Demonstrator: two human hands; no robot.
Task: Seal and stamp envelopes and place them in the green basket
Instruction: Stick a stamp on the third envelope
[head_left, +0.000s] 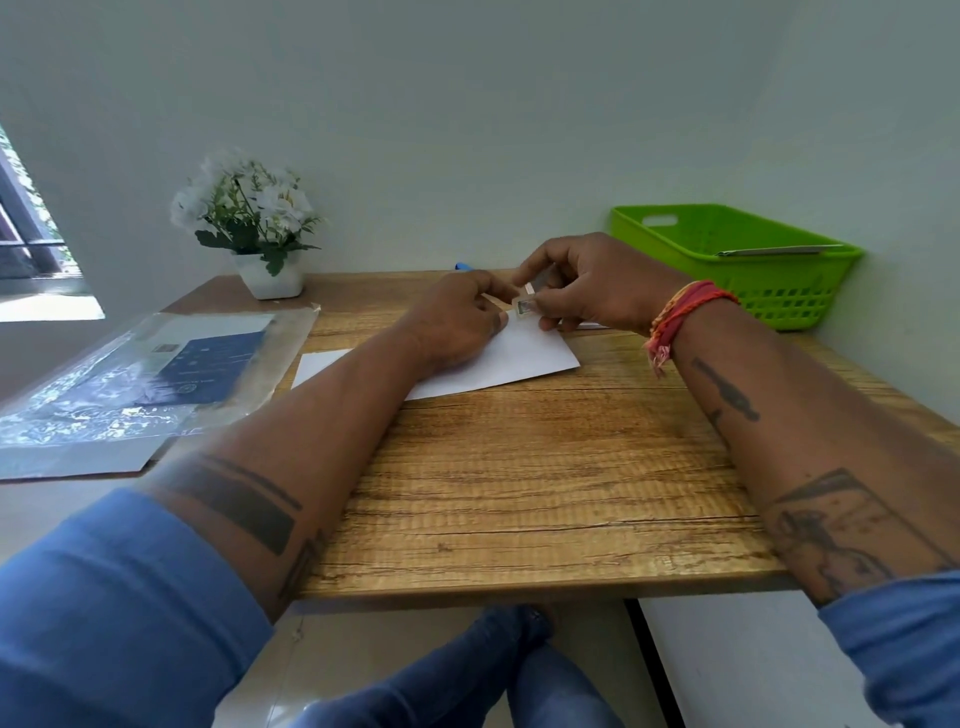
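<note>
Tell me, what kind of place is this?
Probably a small desk corner in a home or office: a wooden table against a plain wall, a potted flower plant, and a green basket.

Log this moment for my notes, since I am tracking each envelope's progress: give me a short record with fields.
stage: stamping, not yet done
stamp: pinched between both hands, above the envelope's far corner
left hand: fingertips on the stamp, hand over the envelope
right hand: fingers curled round the stamp
envelope: flat on the table, partly under the left arm
basket: far right by the wall, holds something flat and pale
plastic packet: on the left edge
flower pot: far left corner
</note>
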